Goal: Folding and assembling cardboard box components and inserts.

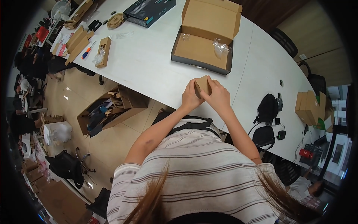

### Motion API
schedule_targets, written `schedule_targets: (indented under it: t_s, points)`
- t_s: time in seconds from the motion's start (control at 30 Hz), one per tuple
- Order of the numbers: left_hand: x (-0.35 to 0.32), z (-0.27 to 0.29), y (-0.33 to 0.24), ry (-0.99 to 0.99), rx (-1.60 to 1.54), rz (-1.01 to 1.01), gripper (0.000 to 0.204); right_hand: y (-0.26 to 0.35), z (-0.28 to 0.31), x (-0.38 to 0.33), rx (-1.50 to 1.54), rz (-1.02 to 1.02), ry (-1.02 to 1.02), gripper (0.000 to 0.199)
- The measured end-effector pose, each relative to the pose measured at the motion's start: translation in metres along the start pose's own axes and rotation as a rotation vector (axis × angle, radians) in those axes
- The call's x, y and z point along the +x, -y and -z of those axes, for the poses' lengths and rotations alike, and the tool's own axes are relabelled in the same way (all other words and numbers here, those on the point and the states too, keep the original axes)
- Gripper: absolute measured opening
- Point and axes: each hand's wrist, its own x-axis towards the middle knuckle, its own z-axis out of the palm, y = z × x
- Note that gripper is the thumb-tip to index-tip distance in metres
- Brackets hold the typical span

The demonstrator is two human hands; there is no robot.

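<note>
Cardboard piece point(202, 85) between hands, table edge point(164, 102) near.

I am noting that both hands are covering most of the small cardboard piece point(203, 85); its lower part is hiding behind the left hand point(191, 98) and right hand point(218, 98). The black box point(149, 11) is running off the top edge. The fisheye rim is darkening the seated figures at far left point(22, 67).
</note>
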Motion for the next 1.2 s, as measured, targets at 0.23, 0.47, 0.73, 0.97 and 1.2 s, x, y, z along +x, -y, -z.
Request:
schedule_targets:
  t_s: [0.23,0.47,0.73,0.97,1.2]
  points:
    - [-0.005,0.002,-0.002,-0.030,0.029,-0.031,0.081,0.002,0.007,0.008,-0.052,-0.007,0.130,0.064]
    - [-0.003,-0.004,-0.002,-0.098,0.066,-0.177,0.076,0.000,0.021,0.019,-0.130,0.003,0.267,0.067]
    - [0.001,-0.006,-0.002,-0.092,0.029,-0.211,0.075,-0.018,0.024,0.019,0.059,-0.061,0.282,0.068]
    - [0.003,-0.011,0.000,-0.096,0.073,-0.246,0.077,-0.002,0.033,0.017,-0.074,-0.132,0.299,0.070]
    - [0.002,-0.016,-0.005,-0.019,0.052,-0.302,0.081,-0.026,0.022,0.012,-0.046,-0.080,0.327,0.081]
